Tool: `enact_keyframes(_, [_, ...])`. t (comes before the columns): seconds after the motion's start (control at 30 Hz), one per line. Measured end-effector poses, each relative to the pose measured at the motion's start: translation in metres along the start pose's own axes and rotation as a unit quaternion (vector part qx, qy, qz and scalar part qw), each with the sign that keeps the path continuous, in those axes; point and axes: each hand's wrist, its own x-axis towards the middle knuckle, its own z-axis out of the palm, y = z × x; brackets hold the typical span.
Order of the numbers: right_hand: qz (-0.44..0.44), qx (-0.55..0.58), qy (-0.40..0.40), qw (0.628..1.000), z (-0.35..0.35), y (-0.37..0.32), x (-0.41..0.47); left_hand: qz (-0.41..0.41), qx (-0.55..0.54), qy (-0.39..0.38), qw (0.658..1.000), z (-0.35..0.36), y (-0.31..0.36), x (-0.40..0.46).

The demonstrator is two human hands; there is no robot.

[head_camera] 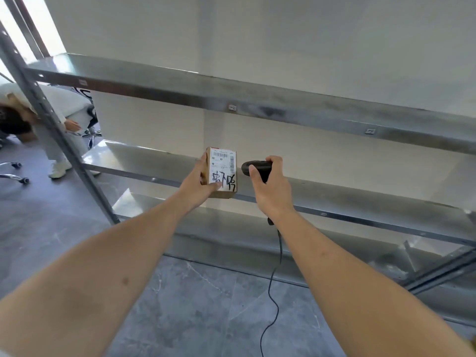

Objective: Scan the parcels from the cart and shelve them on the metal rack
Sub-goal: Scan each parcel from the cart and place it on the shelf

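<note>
A small brown cardboard parcel (223, 168) with a white barcode label and black handwriting faces me, held upright in my left hand (199, 185) in front of the middle shelf of the metal rack (334, 117). My right hand (270, 186) grips a black handheld scanner (256, 168), its head pointing left at the parcel's right edge, a small gap between them. The scanner's black cable (273, 287) hangs down toward the floor. The cart is out of view.
The rack's shelves are bare steel, with an angled upright post (51, 130) at the left. Beyond the post, another person in light clothes (64, 117) bends over near office chair wheels (15, 171). Grey marble floor lies below.
</note>
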Motion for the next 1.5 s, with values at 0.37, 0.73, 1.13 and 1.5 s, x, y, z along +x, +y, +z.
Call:
enact_keyframes(0.37, [0.033, -0.039, 0.005, 0.999, 0.176, -0.066, 0.027, -0.027, -0.002, -0.034, 0.999, -0.161, -0.072, 0.049])
enact_keyframes(0.73, [0.039, -0.039, -0.045, 0.997, 0.308, -0.101, 0.088, -0.113, -0.022, -0.008, 0.993, -0.258, -0.152, 0.119])
enact_keyframes(1.13, [0.055, -0.044, -0.093, 0.993, 0.448, -0.093, 0.188, -0.184, -0.063, 0.027, 0.980, -0.321, -0.245, 0.225])
enact_keyframes(1.5, [0.079, -0.098, -0.092, 0.988, 0.560, -0.117, 0.226, -0.190, -0.034, 0.044, 0.980, -0.399, -0.317, 0.295])
